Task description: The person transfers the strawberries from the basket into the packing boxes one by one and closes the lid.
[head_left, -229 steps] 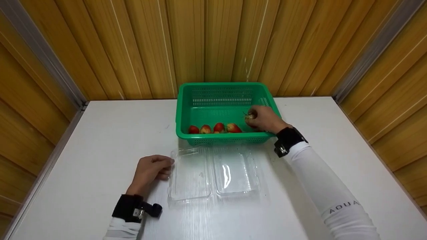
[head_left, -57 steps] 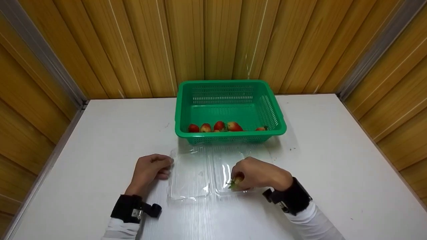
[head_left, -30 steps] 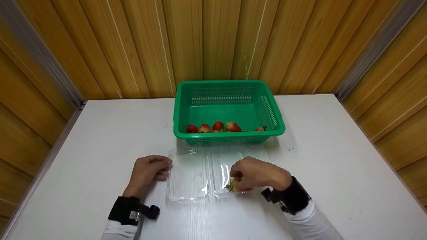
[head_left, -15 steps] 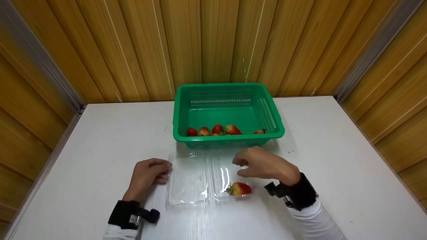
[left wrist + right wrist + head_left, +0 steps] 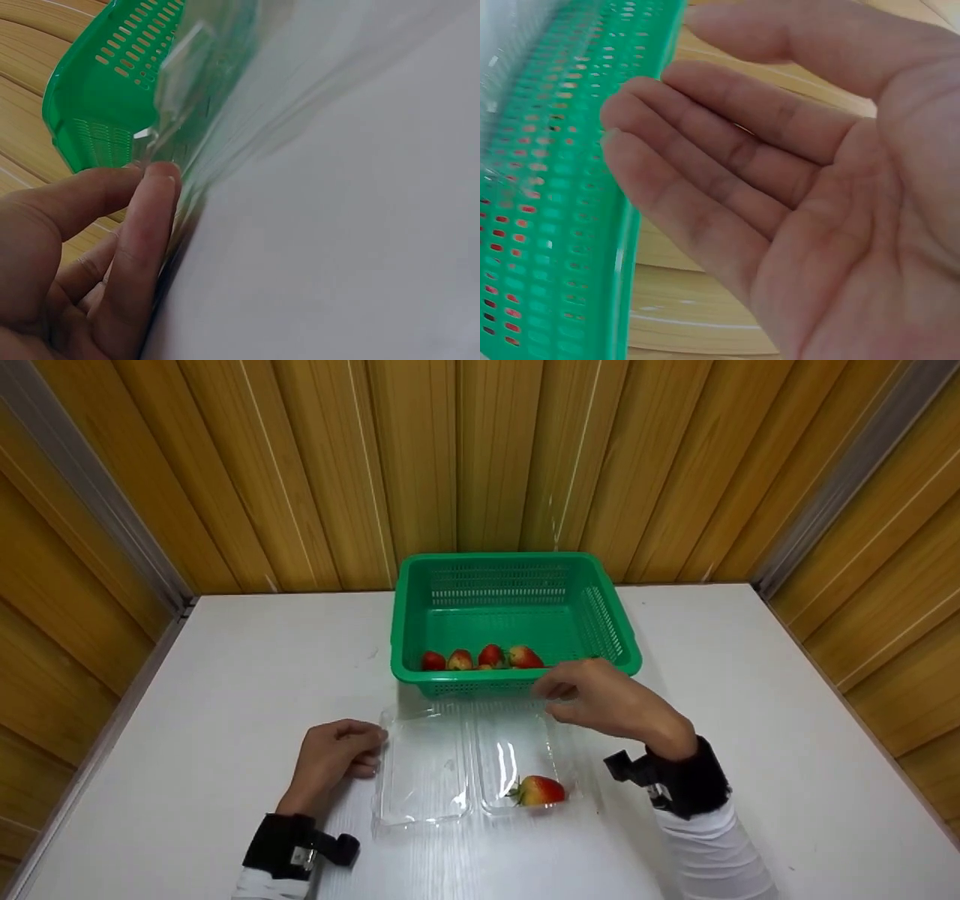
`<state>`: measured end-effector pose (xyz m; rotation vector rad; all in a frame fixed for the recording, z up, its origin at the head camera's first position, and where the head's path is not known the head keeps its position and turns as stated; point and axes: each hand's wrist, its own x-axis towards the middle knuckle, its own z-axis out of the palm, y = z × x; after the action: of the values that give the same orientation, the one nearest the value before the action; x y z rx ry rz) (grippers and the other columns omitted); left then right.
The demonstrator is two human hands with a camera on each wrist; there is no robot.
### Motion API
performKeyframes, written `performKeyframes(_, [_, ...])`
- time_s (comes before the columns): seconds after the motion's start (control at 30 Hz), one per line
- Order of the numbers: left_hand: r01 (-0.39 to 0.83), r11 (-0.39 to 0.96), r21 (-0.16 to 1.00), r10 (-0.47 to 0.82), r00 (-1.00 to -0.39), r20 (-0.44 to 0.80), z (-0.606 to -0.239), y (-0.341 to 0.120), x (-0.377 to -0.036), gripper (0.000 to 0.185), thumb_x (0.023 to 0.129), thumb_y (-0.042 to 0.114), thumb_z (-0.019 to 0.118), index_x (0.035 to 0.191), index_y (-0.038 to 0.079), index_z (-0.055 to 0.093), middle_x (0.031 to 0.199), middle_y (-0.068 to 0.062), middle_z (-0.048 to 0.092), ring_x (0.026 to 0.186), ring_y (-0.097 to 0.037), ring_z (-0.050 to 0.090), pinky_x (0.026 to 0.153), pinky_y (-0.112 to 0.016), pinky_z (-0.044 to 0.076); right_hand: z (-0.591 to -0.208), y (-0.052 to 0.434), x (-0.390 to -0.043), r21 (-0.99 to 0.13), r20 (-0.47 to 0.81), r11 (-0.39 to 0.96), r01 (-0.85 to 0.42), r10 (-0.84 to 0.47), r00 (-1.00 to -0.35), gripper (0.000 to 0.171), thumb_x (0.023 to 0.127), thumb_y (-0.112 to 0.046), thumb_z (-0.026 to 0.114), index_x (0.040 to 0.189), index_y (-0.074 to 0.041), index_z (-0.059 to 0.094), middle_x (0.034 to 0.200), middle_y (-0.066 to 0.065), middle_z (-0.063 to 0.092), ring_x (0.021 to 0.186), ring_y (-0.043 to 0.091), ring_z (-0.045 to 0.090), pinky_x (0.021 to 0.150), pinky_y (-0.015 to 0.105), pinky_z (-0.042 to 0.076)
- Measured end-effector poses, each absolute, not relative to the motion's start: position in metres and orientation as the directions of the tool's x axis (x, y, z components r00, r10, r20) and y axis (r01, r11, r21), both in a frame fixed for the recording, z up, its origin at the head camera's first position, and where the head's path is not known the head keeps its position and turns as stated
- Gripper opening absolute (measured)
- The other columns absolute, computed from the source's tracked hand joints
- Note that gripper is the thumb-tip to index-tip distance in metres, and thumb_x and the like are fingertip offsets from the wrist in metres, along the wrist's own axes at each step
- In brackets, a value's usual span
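One strawberry (image 5: 541,790) lies in the near right corner of the clear clamshell tray (image 5: 450,769), which sits open on the white bench (image 5: 750,720) just in front of the green basket (image 5: 450,600). The right hand (image 5: 600,701) hovers over the basket's front rim, its grip loose and holding nothing, fingers relaxed with the palm bare in the wrist view. The left hand (image 5: 334,754) rests on the bench at the tray's left edge, fingertips (image 5: 157,180) touching the plastic, while four more strawberries (image 5: 480,658) line the basket's front wall.
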<state>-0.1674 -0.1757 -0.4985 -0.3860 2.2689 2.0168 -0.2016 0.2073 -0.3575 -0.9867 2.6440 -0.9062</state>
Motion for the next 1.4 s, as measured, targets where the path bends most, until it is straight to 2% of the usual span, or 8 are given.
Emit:
performKeyframes(0.4, [-0.24,0.109,0.965,-0.137,-0.965,-0.224,-0.497,-0.175,-0.166,0.025,0.093,0.014,0.082,0.111,-0.004,0.077,0.089,-0.016,0.072,0.071,-0.022,0.071,0.063,-0.032,0.066,-0.349,0.208,-0.221,-0.624,0.175,0.575,-0.53,-0.558,-0.811,0.019,0.099,0.0,0.069,0.117,0.003,0.075,0.114,0.014,0.075,0.104,0.03,0.072,0.094,0.049,0.062])
performKeyframes(0.77, [-0.247,0.111,0.963,-0.161,-0.96,-0.228,-0.498,-0.173,-0.166,0.022,0.093,0.012,0.081,0.108,-0.004,0.077,0.088,-0.015,0.071,0.069,-0.022,0.07,0.061,-0.032,0.065,-0.351,0.211,-0.243,-0.665,0.158,0.604,-0.439,-0.461,-0.873,0.028,0.102,-0.004,0.067,0.127,0.005,0.071,0.124,0.018,0.073,0.113,0.035,0.07,0.101,0.05,0.059])
performKeyframes(1.0, [-0.218,0.104,0.97,-0.142,-0.969,-0.203,-0.5,-0.171,-0.169,0.019,0.092,0.011,0.082,0.105,-0.004,0.078,0.084,-0.015,0.072,0.066,-0.021,0.069,0.059,-0.031,0.065,-0.355,0.213,-0.256,-0.69,0.164,0.613,-0.384,-0.384,-0.909,0.031,0.103,-0.007,0.068,0.131,0.006,0.068,0.126,0.02,0.071,0.116,0.035,0.069,0.091,0.045,0.063])
performKeyframes(1.17, [-0.211,0.106,0.972,-0.145,-0.97,-0.195,-0.499,-0.171,-0.17,0.018,0.092,0.01,0.082,0.103,-0.003,0.079,0.084,-0.014,0.072,0.064,-0.021,0.068,0.058,-0.031,0.064,-0.358,0.214,-0.268,-0.663,0.171,0.663,-0.347,-0.317,-0.933,0.032,0.103,-0.009,0.068,0.132,0.007,0.068,0.128,0.022,0.07,0.117,0.036,0.067,0.101,0.05,0.058])
performKeyframes(1.4, [-0.216,0.11,0.97,-0.148,-0.969,-0.199,-0.5,-0.172,-0.168,0.017,0.091,0.01,0.082,0.103,-0.003,0.078,0.082,-0.014,0.072,0.062,-0.02,0.068,0.057,-0.031,0.064,-0.363,0.215,-0.282,-0.647,0.149,0.72,-0.251,-0.203,-0.968,0.032,0.104,-0.009,0.064,0.13,0.008,0.068,0.125,0.025,0.07,0.114,0.038,0.066,0.1,0.052,0.057])
